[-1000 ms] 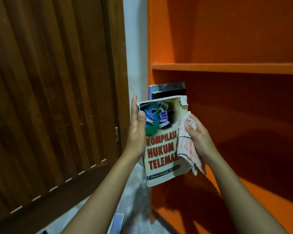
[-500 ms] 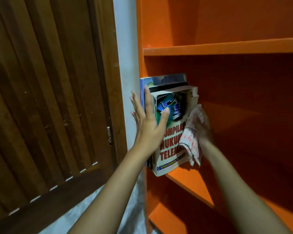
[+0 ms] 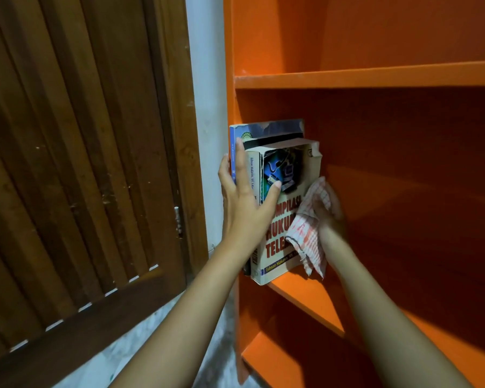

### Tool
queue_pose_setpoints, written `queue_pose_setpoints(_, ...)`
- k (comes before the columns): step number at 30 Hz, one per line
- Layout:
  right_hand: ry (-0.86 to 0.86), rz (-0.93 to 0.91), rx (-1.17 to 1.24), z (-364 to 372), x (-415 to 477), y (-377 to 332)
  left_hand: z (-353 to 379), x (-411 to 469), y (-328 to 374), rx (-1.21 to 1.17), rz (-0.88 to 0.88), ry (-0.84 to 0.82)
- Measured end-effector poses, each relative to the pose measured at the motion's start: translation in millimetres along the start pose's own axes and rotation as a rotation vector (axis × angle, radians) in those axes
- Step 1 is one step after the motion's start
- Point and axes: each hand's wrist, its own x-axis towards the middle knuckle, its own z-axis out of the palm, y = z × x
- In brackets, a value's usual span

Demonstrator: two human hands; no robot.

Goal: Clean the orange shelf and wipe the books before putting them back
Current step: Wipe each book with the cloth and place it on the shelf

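Standing upright at the left end of the shelf (image 3: 305,298), book (image 3: 277,256) is pressed spine-on by the flat left hand (image 3: 247,203); cloth (image 3: 308,231) is clutched against its cover by the right hand (image 3: 331,217). Rearward push is judged remaining.

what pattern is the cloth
The cloth is white with a red checked grid; the head view shows it best.

The left hand (image 3: 244,203) and checked cloth (image 3: 308,236) hide part of the front book (image 3: 310,175) title. The right hand (image 3: 332,219) (blurred) is half behind that cloth; rear books (image 3: 269,128) beyond the left hand show only edges.
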Motion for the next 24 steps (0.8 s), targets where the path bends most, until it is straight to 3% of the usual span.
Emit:
queue_pose_setpoints(10,0.036,-0.036,-0.040,-7.7,-13.9,-25.6,-13.3,-0.2,6.6,-0.004,-0.069,-0.052)
queue_pose_setpoints(16,0.033,0.188,-0.283,-7.9,-33.0,-61.9,-32.9,2.2,20.2,0.011,-0.102,-0.121)
queue_pose_setpoints(19,0.045,0.051,-0.229,0.0,-43.1,-80.2,-50.8,4.2,30.6,0.040,-0.085,-0.127)
queue_pose_setpoints(24,-0.075,-0.372,-0.343,35.6,-66.7,-103.4,-91.2,4.9,30.0,0.224,-0.057,-0.099)
